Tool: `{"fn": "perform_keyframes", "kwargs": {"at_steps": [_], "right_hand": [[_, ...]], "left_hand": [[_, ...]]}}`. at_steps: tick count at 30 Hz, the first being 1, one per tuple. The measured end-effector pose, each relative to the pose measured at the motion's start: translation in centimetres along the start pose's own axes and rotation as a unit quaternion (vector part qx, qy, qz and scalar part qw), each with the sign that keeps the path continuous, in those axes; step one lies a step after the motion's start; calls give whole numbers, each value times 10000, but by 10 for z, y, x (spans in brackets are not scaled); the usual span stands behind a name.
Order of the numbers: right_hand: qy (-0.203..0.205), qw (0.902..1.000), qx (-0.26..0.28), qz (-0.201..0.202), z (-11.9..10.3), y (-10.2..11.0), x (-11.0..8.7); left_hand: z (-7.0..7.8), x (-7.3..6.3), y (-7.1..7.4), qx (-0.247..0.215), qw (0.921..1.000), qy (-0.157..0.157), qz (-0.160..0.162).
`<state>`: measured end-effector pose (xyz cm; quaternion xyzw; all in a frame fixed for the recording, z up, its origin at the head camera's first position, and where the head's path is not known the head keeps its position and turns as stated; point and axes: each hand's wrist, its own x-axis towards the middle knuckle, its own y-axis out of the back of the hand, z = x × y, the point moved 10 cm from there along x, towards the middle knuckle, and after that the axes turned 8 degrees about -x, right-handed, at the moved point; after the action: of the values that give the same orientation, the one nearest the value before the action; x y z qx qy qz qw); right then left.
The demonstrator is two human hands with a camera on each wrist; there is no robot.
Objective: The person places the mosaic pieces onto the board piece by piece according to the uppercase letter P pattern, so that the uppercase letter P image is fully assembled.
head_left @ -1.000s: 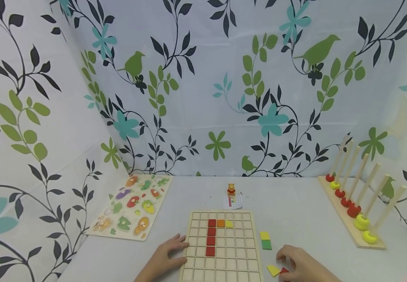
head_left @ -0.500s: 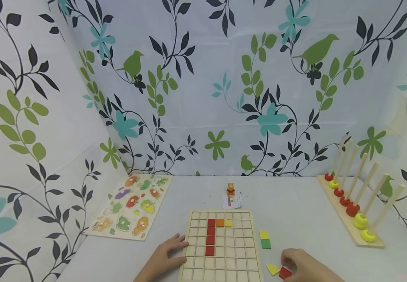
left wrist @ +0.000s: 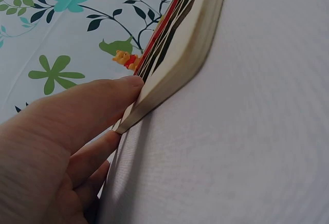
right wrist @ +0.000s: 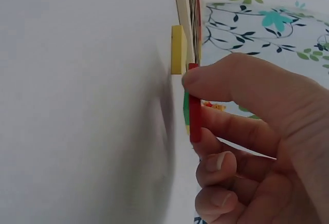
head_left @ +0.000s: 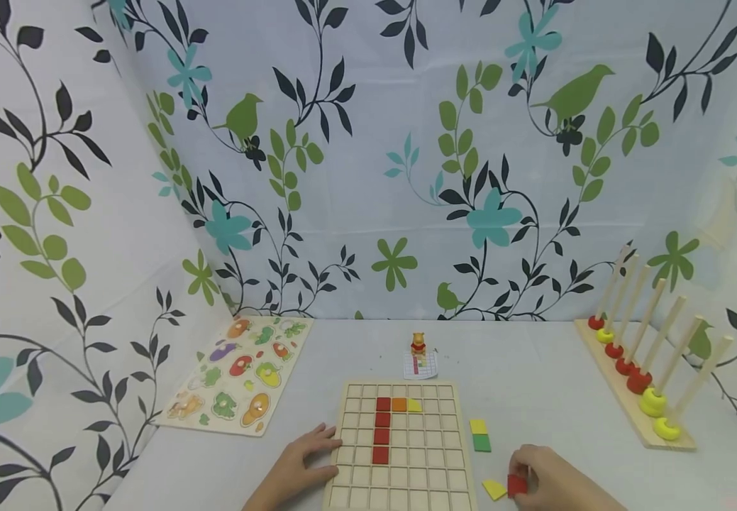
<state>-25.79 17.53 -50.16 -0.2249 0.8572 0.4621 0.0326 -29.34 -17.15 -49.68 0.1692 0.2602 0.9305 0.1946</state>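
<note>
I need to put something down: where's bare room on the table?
The widest bare patch lies between the green tile and the peg rack. A smaller one lies between the puzzle and the figurine. It is crowded right of the board, with yellow tiles and a red tile in the right hand, and at the board's left edge, by the left hand.

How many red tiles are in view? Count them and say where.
5: four red tiles down one column of the gridded board, and a fifth red tile pinched in the right hand. The hand could hide more.
</note>
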Motion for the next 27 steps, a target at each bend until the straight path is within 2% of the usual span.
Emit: {"fn": "perform_keyframes", "kwargs": {"at_steps": [3, 8, 13, 22, 24, 27], "right_hand": [[483, 9979, -269, 326, -11, 12, 0], [1242, 9862, -628, 896, -33, 28, 2], [1750, 9752, -634, 1200, -53, 39, 4], [2390, 9563, -773, 1498, -84, 48, 9], [2432, 9550, -770, 1511, -90, 48, 11], [2516, 9517, -786, 1572, -99, 48, 14]], "left_hand": [[1, 0, 0, -30, 10000, 39, -12], [0, 0, 0, -41, 10000, 79, -12], [1, 0, -1, -45, 10000, 57, 3], [1, 0, -1, -14, 10000, 59, 16], [4, 0, -1, 3, 10000, 52, 29], [16, 0, 1, -99, 9999, 32, 44]]}}
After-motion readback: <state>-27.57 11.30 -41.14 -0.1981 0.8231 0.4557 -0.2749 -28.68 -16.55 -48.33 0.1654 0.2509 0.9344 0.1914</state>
